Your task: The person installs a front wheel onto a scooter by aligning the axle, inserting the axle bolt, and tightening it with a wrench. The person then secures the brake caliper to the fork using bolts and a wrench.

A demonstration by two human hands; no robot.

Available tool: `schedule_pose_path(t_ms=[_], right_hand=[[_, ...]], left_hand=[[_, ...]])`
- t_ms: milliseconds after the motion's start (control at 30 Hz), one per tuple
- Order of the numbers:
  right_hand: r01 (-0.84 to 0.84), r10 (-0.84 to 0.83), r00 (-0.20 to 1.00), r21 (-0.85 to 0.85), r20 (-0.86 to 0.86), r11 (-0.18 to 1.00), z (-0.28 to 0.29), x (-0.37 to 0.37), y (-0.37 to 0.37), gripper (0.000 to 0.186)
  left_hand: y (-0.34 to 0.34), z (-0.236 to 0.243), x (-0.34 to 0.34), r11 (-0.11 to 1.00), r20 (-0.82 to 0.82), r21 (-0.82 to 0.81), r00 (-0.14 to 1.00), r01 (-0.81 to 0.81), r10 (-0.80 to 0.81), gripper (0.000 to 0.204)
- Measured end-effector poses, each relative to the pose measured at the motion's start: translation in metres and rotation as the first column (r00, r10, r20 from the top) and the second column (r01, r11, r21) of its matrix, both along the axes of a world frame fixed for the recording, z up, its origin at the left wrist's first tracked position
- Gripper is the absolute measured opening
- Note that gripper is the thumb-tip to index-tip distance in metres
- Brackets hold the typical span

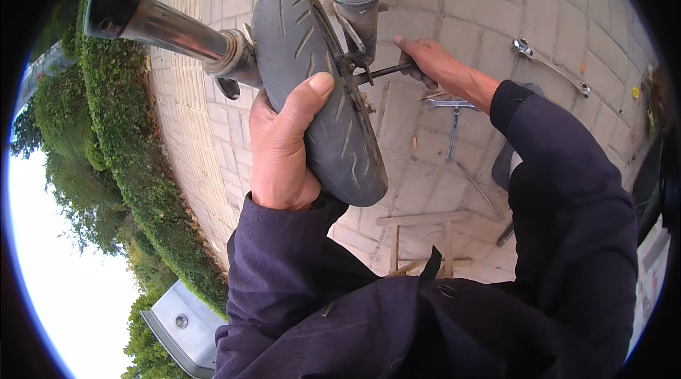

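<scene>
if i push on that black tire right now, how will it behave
The black tire would likely roll or tip if unsupported, being round and narrow. Its grooved tread looks grippy rather than slippery. It should feel fairly stiff: no clear dent shows where the left hand grips it.

Left hand (pixel 284 145) clamped firmly round black wheel (pixel 337 131), thumb right up across tread! Over to right, right hand (pixel 434 65) gripped dark rod (pixel 386 71), its other end in at wheel's middle. Fork legs (pixel 177 30) flanked tilted wheel, one each side. Down on brick paving (pixel 482 0), long wrench (pixel 553 67) lay off right; T-shaped tool (pixel 454 127) lay below right hand, thin bar (pixel 480 191) near it. Wooden frame (pixel 422 220) showed past lap, green hedge (pixel 120 102) ran down left.
</scene>
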State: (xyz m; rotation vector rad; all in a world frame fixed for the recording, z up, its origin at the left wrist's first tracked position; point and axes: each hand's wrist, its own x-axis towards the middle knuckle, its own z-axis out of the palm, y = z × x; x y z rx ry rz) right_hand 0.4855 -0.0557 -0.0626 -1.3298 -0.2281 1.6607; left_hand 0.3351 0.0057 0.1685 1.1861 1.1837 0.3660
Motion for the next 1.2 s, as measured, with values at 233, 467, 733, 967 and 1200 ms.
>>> schedule_pose_path(t_ms=[233,467,733,967,1200], right_hand=[[-0.135,0.136,0.991,0.048,0.000,0.990,-0.001,0.011,0.007,0.051],[-0.097,0.081,0.990,0.141,0.118,0.985,-0.016,-0.005,0.014,0.042],[-0.129,0.129,0.977,-0.013,0.171,0.992,0.002,-0.007,0.010,0.040],[-0.132,0.137,0.961,-0.039,0.239,0.991,0.024,-0.009,0.002,0.039],[-0.122,0.123,0.965,-0.021,0.230,0.992,0.032,0.003,-0.007,0.038]], left_hand=[[-0.003,0.001,-0.005,0.998,0.144,-0.066,0.990,0.017,-0.008,0.053],[-0.004,-0.014,-0.009,0.987,0.007,0.144,0.997,0.071,-0.072,0.087],[-0.011,-0.011,-0.016,0.978,-0.087,0.195,0.994,0.075,-0.059,0.078],[-0.021,-0.015,-0.007,0.983,-0.060,0.181,0.998,0.015,-0.004,0.085],[-0.024,-0.019,-0.005,0.976,-0.037,0.215,0.999,0.021,-0.013,0.079]])
